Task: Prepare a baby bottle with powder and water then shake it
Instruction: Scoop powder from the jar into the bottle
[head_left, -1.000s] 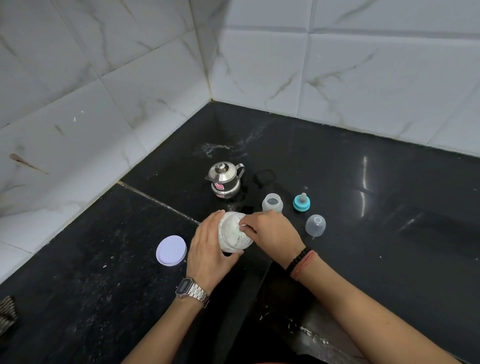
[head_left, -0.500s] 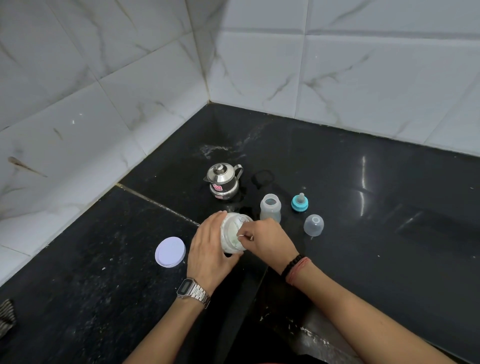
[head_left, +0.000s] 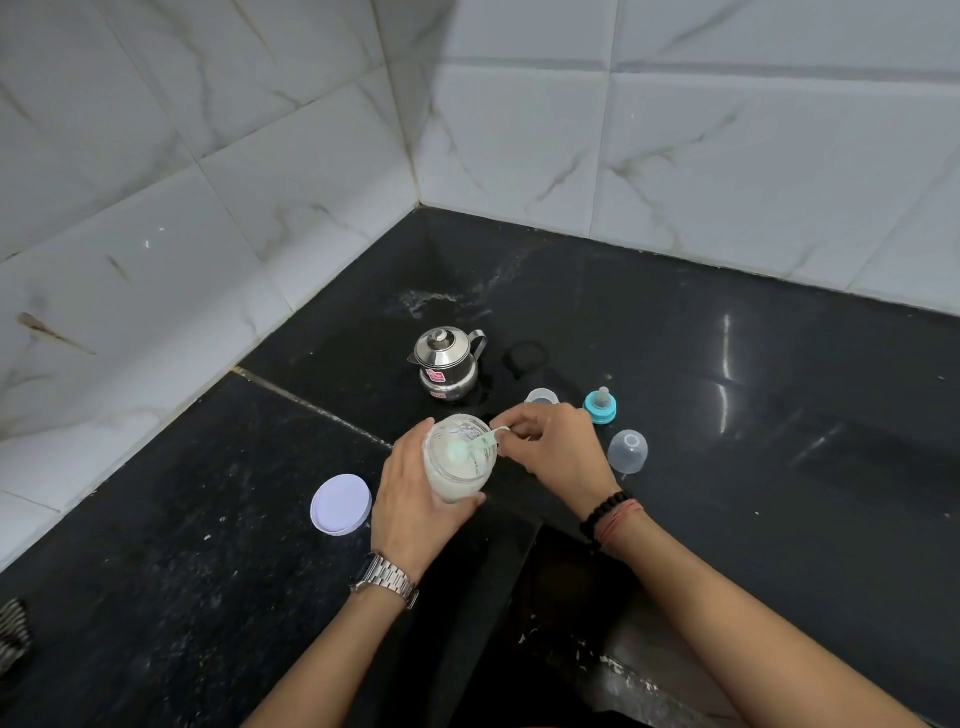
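A: Scoop (head_left: 460, 451) sits inside the powder jar (head_left: 457, 462), handle pinched by right hand (head_left: 558, 449); left hand (head_left: 415, 499) wraps the tilted jar.

B: Bottle?

A: Baby bottle (head_left: 542, 398) stands open-mouthed on the counter (head_left: 727, 467) just behind the right hand's knuckles. Right hand's nearer. Handle points up-right, toward the bottle, so likely a short carry.

B: Spill risk?

A: Probably; narrow mouth.

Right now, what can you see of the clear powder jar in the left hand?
The clear round powder jar looks like glass or plastic, its inside dusted with white powder. It is lidless and tilted, mouth toward the camera. The left hand grips its side and base; the right hand pinches a pale green scoop reaching into its mouth.
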